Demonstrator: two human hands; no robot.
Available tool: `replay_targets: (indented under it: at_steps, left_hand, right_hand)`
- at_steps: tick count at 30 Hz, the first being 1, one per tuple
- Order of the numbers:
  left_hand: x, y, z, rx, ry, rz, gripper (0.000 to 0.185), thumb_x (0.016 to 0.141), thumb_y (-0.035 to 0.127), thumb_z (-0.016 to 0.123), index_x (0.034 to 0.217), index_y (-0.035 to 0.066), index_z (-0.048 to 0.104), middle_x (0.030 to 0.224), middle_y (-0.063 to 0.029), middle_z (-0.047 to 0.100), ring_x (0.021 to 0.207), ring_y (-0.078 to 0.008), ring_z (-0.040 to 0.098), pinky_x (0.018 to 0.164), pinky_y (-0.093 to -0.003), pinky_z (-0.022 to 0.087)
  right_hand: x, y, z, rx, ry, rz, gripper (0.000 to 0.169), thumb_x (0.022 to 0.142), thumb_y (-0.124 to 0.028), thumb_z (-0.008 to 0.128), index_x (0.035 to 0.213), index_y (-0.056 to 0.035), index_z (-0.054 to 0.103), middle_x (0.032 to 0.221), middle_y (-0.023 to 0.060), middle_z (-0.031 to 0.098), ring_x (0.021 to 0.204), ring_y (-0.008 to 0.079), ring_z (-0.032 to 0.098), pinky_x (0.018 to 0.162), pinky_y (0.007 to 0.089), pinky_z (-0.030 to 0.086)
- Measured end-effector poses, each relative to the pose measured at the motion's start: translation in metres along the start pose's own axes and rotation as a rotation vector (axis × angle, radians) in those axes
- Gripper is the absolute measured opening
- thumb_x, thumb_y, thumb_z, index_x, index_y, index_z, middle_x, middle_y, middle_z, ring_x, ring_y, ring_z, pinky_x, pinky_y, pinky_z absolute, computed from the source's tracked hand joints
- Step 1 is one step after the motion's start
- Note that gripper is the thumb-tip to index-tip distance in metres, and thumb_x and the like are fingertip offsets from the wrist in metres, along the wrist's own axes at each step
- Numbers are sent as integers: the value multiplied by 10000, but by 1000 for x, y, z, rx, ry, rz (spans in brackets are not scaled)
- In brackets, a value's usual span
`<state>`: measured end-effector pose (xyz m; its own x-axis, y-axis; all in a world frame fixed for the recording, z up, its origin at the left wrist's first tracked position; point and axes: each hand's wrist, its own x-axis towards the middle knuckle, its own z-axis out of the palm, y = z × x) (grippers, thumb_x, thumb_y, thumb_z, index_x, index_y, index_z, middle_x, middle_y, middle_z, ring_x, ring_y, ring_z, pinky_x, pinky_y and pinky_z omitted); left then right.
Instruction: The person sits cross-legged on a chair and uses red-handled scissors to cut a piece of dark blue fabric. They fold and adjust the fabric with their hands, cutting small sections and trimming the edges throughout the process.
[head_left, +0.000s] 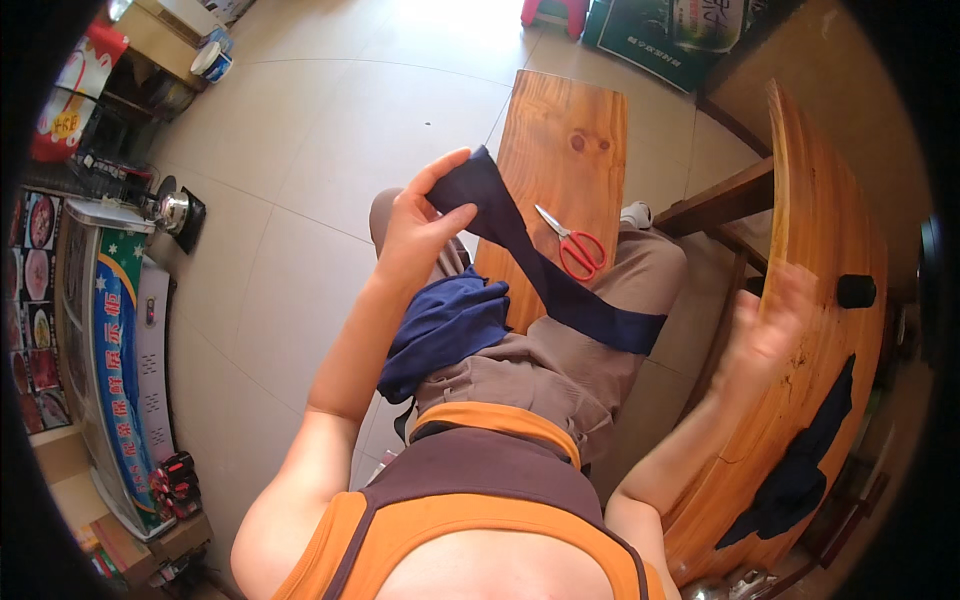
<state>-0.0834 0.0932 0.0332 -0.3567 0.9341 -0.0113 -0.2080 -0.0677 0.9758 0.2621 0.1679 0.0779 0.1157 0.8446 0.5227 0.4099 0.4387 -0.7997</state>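
My left hand (427, 217) holds one end of a dark navy fabric strip (555, 281) between thumb and fingers, raised over the wooden bench. The strip runs down to the right, and its far end lies over my right thigh. Bunched blue cloth (450, 326) rests across my left thigh. Scissors with red handles (581, 253) lie on the wooden bench (562, 127) between my legs, just beyond the strip. By the wooden table's near edge my right hand (776, 322) is raised and blurred by motion; whether it pinches something small cannot be told.
The wooden table (810, 420) at my right bears a black thread spool (856, 291) and a dark fabric piece (795, 465). A display cabinet (112, 360) stands at the left. Beyond the bench are a red stool (553, 16) and a green box (660, 45).
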Motion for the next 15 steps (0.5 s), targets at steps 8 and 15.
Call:
replay_targets:
  at_steps: [8, 15]
  left_hand:
    - [-7, 19, -11, 62, 7, 54, 663, 787, -88, 655, 1410, -22, 440, 1304, -117, 570, 1129, -151, 575, 978, -289, 454]
    - [23, 51, -123, 222, 265, 164, 604, 803, -113, 617, 1378, 35, 504, 1230, -111, 617, 1015, -141, 630, 884, -247, 515]
  right_hand:
    - [-107, 29, 153, 32, -842, -9, 369, 794, -77, 695, 1142, 15, 612, 1025, 197, 664, 952, 340, 658, 840, 376, 515]
    - [-92, 94, 107, -41, -827, 130, 424, 733, 105, 625, 1124, -59, 621, 893, 138, 687, 824, 228, 688, 749, 324, 537]
